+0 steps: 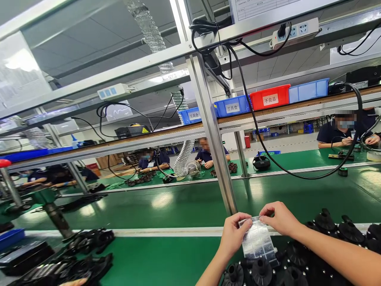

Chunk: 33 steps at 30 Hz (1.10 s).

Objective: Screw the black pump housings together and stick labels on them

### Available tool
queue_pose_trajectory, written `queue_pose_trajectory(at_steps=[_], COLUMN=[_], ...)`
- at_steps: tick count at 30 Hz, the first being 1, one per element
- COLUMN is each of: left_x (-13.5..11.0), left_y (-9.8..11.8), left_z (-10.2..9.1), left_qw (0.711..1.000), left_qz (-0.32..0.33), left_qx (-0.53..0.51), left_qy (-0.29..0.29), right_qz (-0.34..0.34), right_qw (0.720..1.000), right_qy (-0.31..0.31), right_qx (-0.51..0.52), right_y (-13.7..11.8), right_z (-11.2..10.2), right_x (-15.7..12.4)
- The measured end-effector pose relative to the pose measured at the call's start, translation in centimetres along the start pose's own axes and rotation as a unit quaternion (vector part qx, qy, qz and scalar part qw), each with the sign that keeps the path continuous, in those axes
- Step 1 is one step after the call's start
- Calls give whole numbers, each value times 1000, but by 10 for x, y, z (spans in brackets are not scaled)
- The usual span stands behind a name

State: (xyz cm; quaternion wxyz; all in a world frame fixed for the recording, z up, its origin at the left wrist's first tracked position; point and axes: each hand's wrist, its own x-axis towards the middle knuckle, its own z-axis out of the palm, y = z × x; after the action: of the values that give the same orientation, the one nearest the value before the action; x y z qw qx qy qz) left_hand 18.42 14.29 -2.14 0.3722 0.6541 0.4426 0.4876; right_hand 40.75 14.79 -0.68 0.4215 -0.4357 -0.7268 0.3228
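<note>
Between my two hands hangs a sheet of silver labels (258, 241), marked off in a grid of rectangles. My left hand (235, 235) pinches its upper left corner between thumb and fingers. At the upper right corner, my right hand (281, 218) is closed on the edge in a similar pinch. The sheet's lower end reaches down to several black plastic parts (262, 272) with round, funnel-like tops, crowded below my hands. More black parts of this kind (324, 220) lie beyond my right forearm.
A green conveyor belt (178, 210) runs behind the bench edge. An upright metal post (212, 139) stands just beyond my hands, and a black cable (258, 135) hangs in a loop. Black parts (89, 270) lie at lower left, near part of another hand (74, 282). Co-workers sit opposite.
</note>
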Motion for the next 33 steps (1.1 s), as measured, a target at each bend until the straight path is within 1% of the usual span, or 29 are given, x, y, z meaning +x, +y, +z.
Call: queue_pose_trajectory(at_steps=[6,11,17,21,25,28,33], left_x=[-1,-1,-1,-1,0,4,6], left_y=[0,2,0,0,-1,-3,-7], left_z=[2,3,2,3,3,0,-2], left_qw=[1000,1000,1000,999,996,992,992], left_qz=[-1,-4,-12,-15,-28,-47,-52], left_qx=[-3,-7,-13,-28,-68,-103,-109], left_qy=[-2,-6,-9,-14,-40,-55,-39], right_qz=[8,13,-42,-74,-60,-45,-42], right_qw=[1000,1000,998,996,998,998,998], right_qy=[-6,12,25,26,17,30,43], right_qx=[-6,-12,-37,-34,-28,-29,-27], right_y=[5,8,-1,-5,2,7,1], right_z=[0,1,-2,-2,1,1,-1], right_x=[0,1,-2,-5,-4,-2,-3])
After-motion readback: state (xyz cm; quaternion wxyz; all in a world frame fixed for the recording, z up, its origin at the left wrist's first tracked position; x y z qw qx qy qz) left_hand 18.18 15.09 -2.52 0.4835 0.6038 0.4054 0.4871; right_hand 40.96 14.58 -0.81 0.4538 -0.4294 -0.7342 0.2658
